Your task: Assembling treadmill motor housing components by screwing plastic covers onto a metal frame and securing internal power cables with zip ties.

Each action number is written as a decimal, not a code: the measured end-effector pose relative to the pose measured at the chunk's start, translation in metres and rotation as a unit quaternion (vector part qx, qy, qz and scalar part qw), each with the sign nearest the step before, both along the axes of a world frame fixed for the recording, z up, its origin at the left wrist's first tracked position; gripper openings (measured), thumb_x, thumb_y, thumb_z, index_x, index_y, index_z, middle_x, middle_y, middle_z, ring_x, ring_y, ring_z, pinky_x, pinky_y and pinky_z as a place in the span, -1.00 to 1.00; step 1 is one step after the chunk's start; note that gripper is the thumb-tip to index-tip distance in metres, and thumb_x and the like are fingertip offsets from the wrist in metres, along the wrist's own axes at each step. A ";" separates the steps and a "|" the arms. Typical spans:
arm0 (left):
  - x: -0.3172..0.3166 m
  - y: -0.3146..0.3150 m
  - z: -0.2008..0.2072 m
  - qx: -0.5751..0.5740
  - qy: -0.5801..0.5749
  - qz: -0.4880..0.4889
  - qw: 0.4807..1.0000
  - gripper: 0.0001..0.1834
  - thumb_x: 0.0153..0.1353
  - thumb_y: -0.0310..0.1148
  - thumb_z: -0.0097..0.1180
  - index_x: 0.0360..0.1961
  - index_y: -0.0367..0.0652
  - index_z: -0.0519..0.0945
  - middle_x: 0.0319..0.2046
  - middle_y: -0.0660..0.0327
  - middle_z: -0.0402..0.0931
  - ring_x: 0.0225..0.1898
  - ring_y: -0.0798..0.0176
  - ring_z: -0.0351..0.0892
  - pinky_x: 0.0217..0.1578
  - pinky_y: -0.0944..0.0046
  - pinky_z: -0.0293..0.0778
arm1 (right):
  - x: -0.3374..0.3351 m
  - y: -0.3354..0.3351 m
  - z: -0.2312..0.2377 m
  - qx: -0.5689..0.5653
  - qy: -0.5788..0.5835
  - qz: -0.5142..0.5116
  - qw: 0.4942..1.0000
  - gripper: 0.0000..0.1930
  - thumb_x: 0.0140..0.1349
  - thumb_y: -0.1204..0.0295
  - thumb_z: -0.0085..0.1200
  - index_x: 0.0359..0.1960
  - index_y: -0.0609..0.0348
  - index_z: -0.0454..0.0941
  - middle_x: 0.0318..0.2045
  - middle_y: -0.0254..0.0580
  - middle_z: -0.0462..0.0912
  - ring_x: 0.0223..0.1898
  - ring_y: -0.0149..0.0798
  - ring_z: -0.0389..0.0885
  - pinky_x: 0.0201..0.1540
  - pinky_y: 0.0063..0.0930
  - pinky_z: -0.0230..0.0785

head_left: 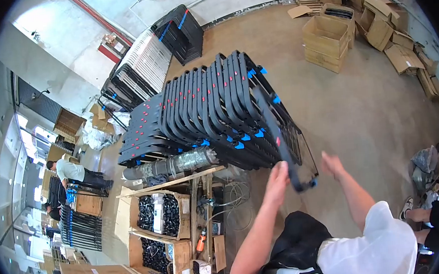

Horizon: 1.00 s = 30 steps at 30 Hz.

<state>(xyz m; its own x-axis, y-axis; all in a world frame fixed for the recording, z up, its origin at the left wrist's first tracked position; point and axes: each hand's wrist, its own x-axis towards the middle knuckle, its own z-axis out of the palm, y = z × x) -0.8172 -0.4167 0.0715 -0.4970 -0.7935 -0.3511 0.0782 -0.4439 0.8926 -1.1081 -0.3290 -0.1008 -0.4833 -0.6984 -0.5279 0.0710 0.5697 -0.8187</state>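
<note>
A black folding frame (292, 168) with rounded corners, blue fittings and a red spot stands tilted at the near end of a long row of similar black frames (210, 96). My left hand (277, 184) is closed at its left edge, the fingertips partly hidden against the tube. To the right of the frame, my right hand (332, 164) is apart from it, slightly blurred, with fingers stretched forward and nothing in them. The row's frames stand upright, packed closely together, with blue clips along their edges.
A wrapped roll (172, 165) lies on a wooden rack beside open cartons of black parts (171, 211). An orange-handled tool (201, 241) hangs there. Cardboard boxes (326, 39) stand at the far right. Another person (71, 171) works at the left; someone's legs (419, 216) show at right.
</note>
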 end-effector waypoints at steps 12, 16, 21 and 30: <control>0.043 0.077 0.026 -0.003 -0.118 0.014 0.993 -0.64 0.38 -0.08 0.33 -0.30 -0.16 0.55 -0.68 0.37 0.44 -0.72 0.51 0.37 -0.71 0.37 0.25 | 0.160 0.061 -0.202 -0.037 -0.505 -0.035 0.862 -0.33 0.47 -0.29 -0.28 -0.06 0.14 0.50 -0.39 -0.17 0.64 -0.29 -0.09 0.66 -0.22 -0.14 0.61; 0.121 0.097 0.055 -0.002 -0.133 0.040 0.990 -0.67 0.37 -0.07 0.34 -0.27 -0.10 0.56 -0.64 0.41 0.45 -0.70 0.55 0.36 -0.69 0.41 0.26 | 0.187 0.052 -0.138 0.037 -0.471 -0.167 0.865 -0.36 0.41 -0.28 -0.13 -0.10 0.14 0.51 -0.37 -0.18 0.67 -0.33 -0.11 0.63 -0.19 -0.14 0.57; 0.241 0.111 0.062 -0.019 -0.095 0.213 0.972 -0.77 0.31 -0.18 0.41 -0.27 -0.05 0.63 -0.57 0.47 0.45 -0.66 0.57 0.36 -0.64 0.45 0.29 | 0.187 0.033 0.008 -0.091 -0.408 -0.081 0.905 -0.42 0.36 -0.19 0.03 -0.08 0.16 0.58 -0.25 -0.19 0.72 -0.27 -0.22 0.67 -0.18 -0.31 0.60; 0.491 0.207 0.015 -0.077 -0.177 0.728 0.658 -0.77 0.32 -0.24 0.33 -0.34 -0.20 0.71 -0.59 0.48 0.45 -0.55 0.56 0.30 -0.56 0.36 0.20 | -0.010 -0.168 0.127 -0.303 -0.158 -0.073 0.937 -0.63 0.46 0.10 0.10 0.01 0.16 0.58 -0.18 -0.19 0.66 -0.13 -0.25 0.62 0.04 -0.29 0.53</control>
